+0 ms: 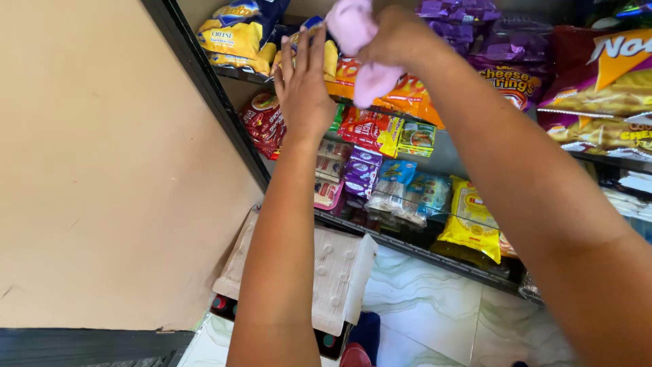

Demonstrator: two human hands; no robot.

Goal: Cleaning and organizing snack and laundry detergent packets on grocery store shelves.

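left hand (303, 85): flat, fingers spread and released, palm against a yellow snack bag (319, 51) on the upper shelf, toward 11 o'clock in the view; it grasps nothing.
right hand (397, 37): clenched around a pink cloth (360, 47) at 12 o'clock, with the loose end of the cloth hanging down over an orange packet (407, 98).
pink cloth: bunched in the right hand, touching or just over the packets in the top row; i cannot tell whether it presses on them.
shelf rack (224, 112): dark metal frame running from 11 o'clock down to 5 o'clock, stacked with chip bags, small purple and red packets (261, 122) and a yellow packet (472, 221) lower down.
step in hand: by my reading, wiping the top row of packets while the flat hand steadies them.
next move calls for: light pressure with the cloth so the bags do not slide off, and the steadying palm kept in place.
below: a cardboard box (333, 272) on the marble floor (435, 306) at 6 o'clock.
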